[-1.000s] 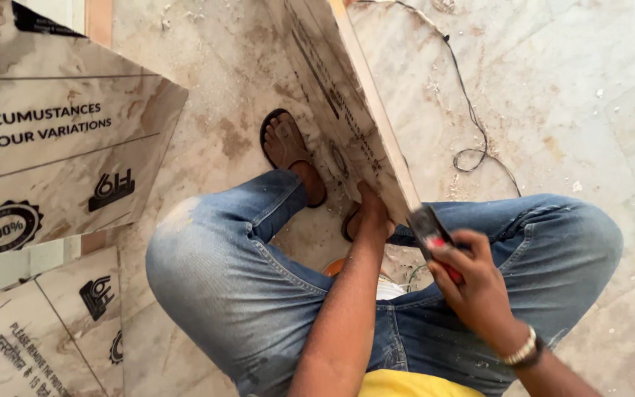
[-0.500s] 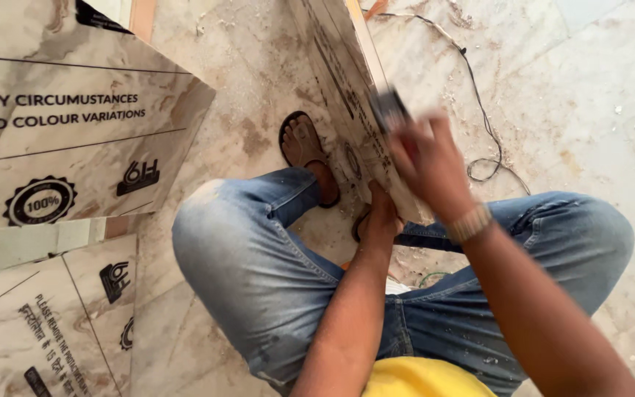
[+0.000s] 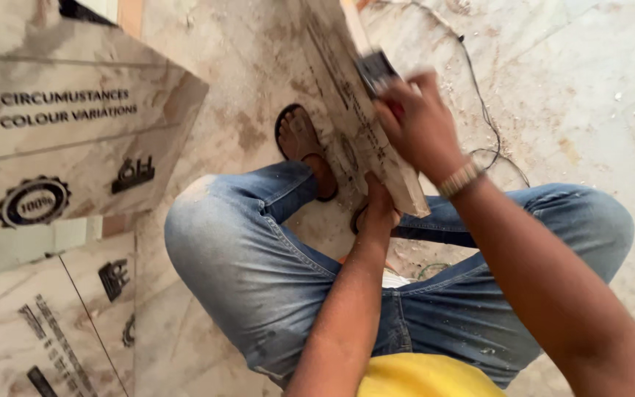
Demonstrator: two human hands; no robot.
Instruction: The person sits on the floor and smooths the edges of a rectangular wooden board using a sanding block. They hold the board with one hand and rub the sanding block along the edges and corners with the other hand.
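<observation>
R hand (image 3: 420, 129) w/ tool (image 3: 376, 71) moved up board edge (image 3: 376, 147).

Printed cardboard boxes (image 3: 60, 140) stand left on the dusty marble floor (image 3: 589, 88); a thin cable (image 3: 490, 125) trails right.

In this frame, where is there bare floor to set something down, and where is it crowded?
Bare floor lies right of the black cable, above the right knee. Another patch sits between the printed boards and the upright board. It is crowded between the knees, where the left hand, right hand and sandalled foot meet.
</observation>
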